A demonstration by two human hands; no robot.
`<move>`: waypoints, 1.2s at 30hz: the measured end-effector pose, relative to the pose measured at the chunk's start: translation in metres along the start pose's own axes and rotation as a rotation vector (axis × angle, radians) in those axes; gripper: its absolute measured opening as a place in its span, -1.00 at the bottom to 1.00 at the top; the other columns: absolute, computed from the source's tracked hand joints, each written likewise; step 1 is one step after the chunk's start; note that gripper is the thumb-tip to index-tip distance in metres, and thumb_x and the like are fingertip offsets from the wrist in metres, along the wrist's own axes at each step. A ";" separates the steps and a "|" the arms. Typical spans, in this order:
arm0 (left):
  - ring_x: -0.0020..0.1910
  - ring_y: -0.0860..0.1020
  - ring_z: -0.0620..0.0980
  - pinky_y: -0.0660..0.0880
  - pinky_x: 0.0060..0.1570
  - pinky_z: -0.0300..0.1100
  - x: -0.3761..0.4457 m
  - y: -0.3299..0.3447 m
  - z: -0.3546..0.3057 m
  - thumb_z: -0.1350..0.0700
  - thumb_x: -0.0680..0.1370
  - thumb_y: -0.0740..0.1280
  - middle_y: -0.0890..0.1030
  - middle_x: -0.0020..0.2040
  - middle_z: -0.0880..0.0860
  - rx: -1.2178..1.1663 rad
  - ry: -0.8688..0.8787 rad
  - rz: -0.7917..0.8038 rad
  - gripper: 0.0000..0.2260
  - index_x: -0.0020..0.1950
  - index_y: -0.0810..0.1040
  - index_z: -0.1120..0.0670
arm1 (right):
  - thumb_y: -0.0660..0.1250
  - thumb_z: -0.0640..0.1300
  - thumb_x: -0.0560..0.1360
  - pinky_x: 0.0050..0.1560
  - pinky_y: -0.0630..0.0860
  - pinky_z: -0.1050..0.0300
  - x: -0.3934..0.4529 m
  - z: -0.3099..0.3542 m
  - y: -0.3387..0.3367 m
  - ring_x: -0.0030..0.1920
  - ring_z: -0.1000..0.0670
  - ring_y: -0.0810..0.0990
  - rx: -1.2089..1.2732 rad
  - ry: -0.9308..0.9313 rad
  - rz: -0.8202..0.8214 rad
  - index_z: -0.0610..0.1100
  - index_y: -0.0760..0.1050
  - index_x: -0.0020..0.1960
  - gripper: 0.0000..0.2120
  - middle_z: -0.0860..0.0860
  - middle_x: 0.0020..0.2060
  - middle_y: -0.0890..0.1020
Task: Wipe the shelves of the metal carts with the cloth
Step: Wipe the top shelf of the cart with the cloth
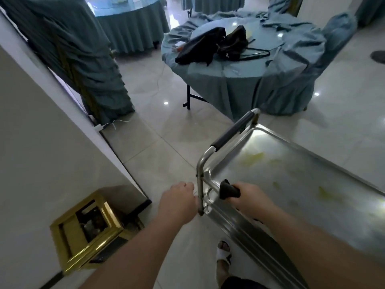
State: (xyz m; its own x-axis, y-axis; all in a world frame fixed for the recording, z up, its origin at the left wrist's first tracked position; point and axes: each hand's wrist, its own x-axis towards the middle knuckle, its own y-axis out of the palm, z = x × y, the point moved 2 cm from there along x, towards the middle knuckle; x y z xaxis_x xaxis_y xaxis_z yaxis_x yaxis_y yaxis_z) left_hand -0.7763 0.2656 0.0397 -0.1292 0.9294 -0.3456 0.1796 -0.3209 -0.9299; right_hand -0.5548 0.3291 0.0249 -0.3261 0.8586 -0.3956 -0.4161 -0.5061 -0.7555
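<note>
1. Filling the lower right of your view, the metal cart [291, 184] stands on the tiled floor [158, 142]; its top shelf [302, 174] is shiny steel with yellowish smears, and a handle [233, 130] with a dark sleeve runs along its far end.
2. Beyond the cart, a round desk [218, 80] draped in blue-grey fabric carries two black bags [208, 44], with a covered chair [308, 65] just beside it.
3. At your lower left, a gold-framed bin [87, 230] sits against the pale wall [31, 142].
4. Your right hand [250, 197] rests at the near corner of the top shelf, fingers curled round the dark cloth [228, 189].
5. Your left hand [177, 197] is just beside the cart's upright corner post [199, 190], fingers bent; you cannot tell from here whether it grips the post.
</note>
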 end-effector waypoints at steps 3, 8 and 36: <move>0.30 0.51 0.11 0.45 0.19 0.02 0.050 -0.033 -0.008 -0.11 0.70 0.12 0.55 0.34 0.02 0.031 0.052 -0.020 -0.64 0.42 0.46 -0.01 | 0.44 0.10 0.52 -0.15 0.57 0.05 0.039 -0.001 -0.023 -0.18 0.01 0.63 0.057 0.031 -0.007 0.07 0.58 0.00 -0.86 0.07 -0.22 0.64; 0.26 0.52 0.10 0.50 0.22 0.02 0.125 -0.065 -0.029 -0.14 0.71 0.13 0.56 0.27 0.01 0.024 0.157 -0.032 -0.66 0.37 0.48 -0.01 | 0.45 0.07 0.54 -0.06 0.60 0.01 0.098 -0.006 -0.055 -0.14 0.00 0.63 0.122 0.091 -0.039 0.02 0.59 0.04 -0.83 0.05 -0.16 0.65; 0.46 0.42 0.08 0.40 0.39 0.02 0.358 -0.047 -0.146 -0.07 0.72 0.20 0.46 0.43 0.04 -0.105 0.995 0.098 -0.61 0.51 0.44 0.01 | 0.29 0.34 0.57 -0.20 0.48 0.15 0.171 -0.031 0.023 -0.10 0.15 0.61 0.733 0.618 -0.591 0.33 0.45 0.13 -0.81 0.24 -0.09 0.63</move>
State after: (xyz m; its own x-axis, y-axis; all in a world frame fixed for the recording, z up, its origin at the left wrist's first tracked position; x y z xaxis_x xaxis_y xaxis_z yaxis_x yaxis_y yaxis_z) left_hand -0.6889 0.6398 -0.0225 0.7562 0.6444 -0.1137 0.2366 -0.4313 -0.8706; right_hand -0.5937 0.4666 -0.0766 0.4793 0.7694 -0.4222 -0.8306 0.2423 -0.5014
